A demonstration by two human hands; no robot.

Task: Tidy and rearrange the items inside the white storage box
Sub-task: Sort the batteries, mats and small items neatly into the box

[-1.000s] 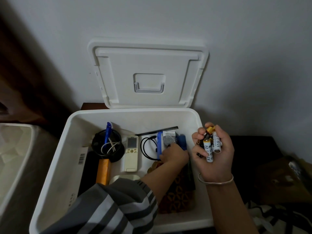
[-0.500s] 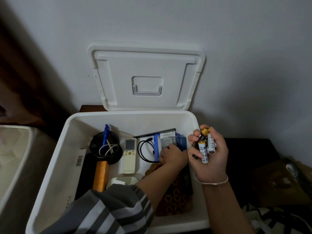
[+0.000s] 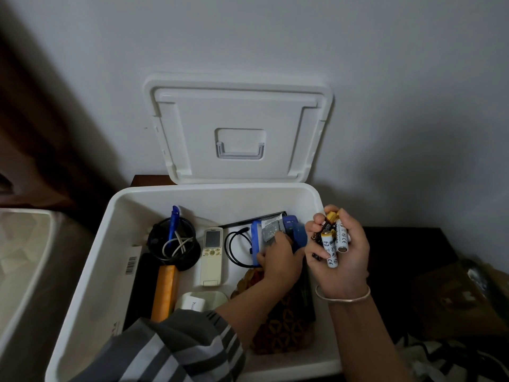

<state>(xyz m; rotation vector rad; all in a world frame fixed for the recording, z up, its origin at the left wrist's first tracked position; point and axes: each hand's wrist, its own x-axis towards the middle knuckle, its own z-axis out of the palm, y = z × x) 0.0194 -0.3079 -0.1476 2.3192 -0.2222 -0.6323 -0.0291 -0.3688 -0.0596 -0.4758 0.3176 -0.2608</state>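
White plastic storage box [image 3: 214, 197] sits open on a dark tabletop [image 3: 399, 244] beneath both hands, its white lid [image 3: 239, 128] standing upright against the wall beyond them. The left hand [image 3: 281, 260], reaching out of a grey striped sleeve [image 3: 170, 348], is down inside the box with thumb and fingers closed on a blue and clear plastic case [image 3: 271, 232]. The right hand [image 3: 341, 257], a thin metal bangle [image 3: 344, 296] on its wrist, is held above the box's right rim, just beside the left hand, with its fingers curled round a bunch of white and yellow-black batteries [image 3: 330, 249]. Left of the left hand lie a looped black cable [image 3: 234, 249], a white remote control [image 3: 212, 252], a round black cup [image 3: 176, 244] and an orange bar [image 3: 165, 293]. A brown patterned pouch [image 3: 286, 321] lies under the left forearm.
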